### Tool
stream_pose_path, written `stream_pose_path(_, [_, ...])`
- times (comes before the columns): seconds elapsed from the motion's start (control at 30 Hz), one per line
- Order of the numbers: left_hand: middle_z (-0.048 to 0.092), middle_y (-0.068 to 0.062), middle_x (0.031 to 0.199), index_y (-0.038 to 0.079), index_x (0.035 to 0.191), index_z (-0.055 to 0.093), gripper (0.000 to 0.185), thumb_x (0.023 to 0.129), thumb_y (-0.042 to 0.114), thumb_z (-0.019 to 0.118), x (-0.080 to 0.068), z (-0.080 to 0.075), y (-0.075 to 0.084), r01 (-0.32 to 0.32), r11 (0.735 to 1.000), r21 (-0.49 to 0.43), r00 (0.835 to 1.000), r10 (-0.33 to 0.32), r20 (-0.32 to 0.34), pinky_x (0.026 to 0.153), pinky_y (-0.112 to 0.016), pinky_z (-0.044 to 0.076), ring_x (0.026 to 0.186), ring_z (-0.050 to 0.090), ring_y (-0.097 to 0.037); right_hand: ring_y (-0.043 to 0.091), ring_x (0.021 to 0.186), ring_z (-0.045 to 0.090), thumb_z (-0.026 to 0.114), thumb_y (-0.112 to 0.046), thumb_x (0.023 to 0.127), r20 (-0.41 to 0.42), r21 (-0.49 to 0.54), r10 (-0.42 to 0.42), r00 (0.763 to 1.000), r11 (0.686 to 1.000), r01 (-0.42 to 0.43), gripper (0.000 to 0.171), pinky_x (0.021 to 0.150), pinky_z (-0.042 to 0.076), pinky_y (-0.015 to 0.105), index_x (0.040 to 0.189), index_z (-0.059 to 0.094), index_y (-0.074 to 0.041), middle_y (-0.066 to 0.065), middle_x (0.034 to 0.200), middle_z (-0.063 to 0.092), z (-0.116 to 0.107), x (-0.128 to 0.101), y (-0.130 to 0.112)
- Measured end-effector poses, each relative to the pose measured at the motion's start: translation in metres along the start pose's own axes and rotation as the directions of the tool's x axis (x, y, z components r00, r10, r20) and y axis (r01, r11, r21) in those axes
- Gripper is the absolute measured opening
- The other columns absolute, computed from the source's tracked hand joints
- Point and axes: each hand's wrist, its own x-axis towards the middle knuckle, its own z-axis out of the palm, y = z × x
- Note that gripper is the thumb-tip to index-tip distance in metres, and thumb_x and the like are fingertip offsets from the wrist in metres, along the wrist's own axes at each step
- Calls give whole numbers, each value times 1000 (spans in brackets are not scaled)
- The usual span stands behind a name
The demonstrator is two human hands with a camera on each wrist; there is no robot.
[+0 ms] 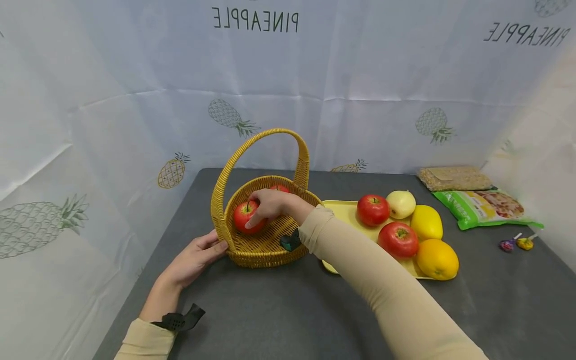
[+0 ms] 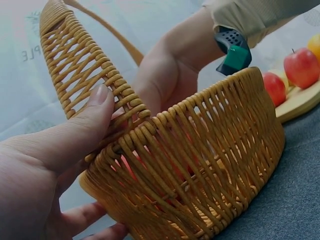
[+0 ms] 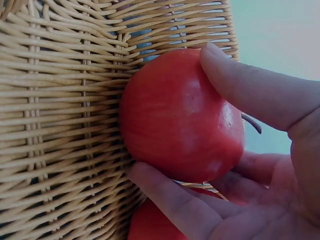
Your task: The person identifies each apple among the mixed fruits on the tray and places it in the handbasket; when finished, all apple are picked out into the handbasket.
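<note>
A wicker basket with a tall hooped handle stands on the dark table. Inside it my right hand holds a red apple, thumb on one side and fingers on the other in the right wrist view. That apple is against or very close to the woven wall. Another red apple lies at the back of the basket, partly hidden. My left hand grips the basket's left side, its thumb at the handle's base and other fingers along the outer wall.
Right of the basket, a yellow tray bears two red apples, a pale pear-like fruit, a yellow lemon-like fruit and an orange. Farther right lie a green packet, a tan packet and two lollipops.
</note>
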Motion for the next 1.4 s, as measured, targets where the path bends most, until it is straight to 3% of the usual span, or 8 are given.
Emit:
stream_pose_path(0.3, [31,-24,161,-10,154,34,50,110,11,49,0,0,0,-5,1000,-16,1000,5,2,106,-26,45,143,41,-22,22,120,54,85,-23,87,10,-42,-19,1000,999,19,86,91,57,37,157,38,-7,11,147,46,0,-2,-2])
stream_pose_path(0.5, [30,-25,161,-11,153,35,50,110,10,48,3,2,1,-17,999,-28,1000,17,10,106,-28,45,144,40,-23,22,133,47,83,-33,88,-28,-192,-54,998,980,47,85,105,46,35,157,41,-10,9,154,44,-11,-15,0])
stream_pose_path(0.67, [29,-26,161,-11,153,36,49,110,10,49,5,4,1,-18,999,-36,1000,18,11,106,-28,46,144,40,-25,28,143,38,82,-35,88,-40,-200,-96,995,976,86,83,113,39,42,156,43,-10,10,156,42,-23,-34,3])
stream_pose_path(0.93, [27,-26,162,-14,152,34,51,110,10,50,0,2,2,-12,999,-44,1000,12,3,106,-28,46,143,42,-21,26,138,44,82,-42,87,-47,-75,-135,990,988,131,76,105,47,42,152,50,-16,2,153,45,-37,-70,17])
stream_pose_path(1.03, [29,-26,161,-14,152,33,51,110,9,49,1,0,2,-21,998,-55,999,23,24,106,-29,46,141,45,-21,25,128,55,80,-35,90,-91,60,-132,987,989,138,71,101,52,42,151,51,-12,8,152,47,-42,-83,29])
stream_pose_path(1.17, [24,-27,161,-14,152,32,49,110,5,47,2,-1,0,-37,996,-78,997,42,70,108,-31,45,141,45,-22,26,112,68,78,-25,94,-176,222,-112,978,963,150,60,97,55,43,146,54,-7,14,148,49,-48,-103,47])
stream_pose_path(1.4, [26,-32,157,-16,151,33,47,109,3,46,3,-5,1,-25,998,-56,992,32,126,107,-33,46,138,49,-24,31,112,69,79,-31,93,-277,228,-27,960,969,94,51,100,52,44,138,60,-14,10,147,50,-62,-144,84])
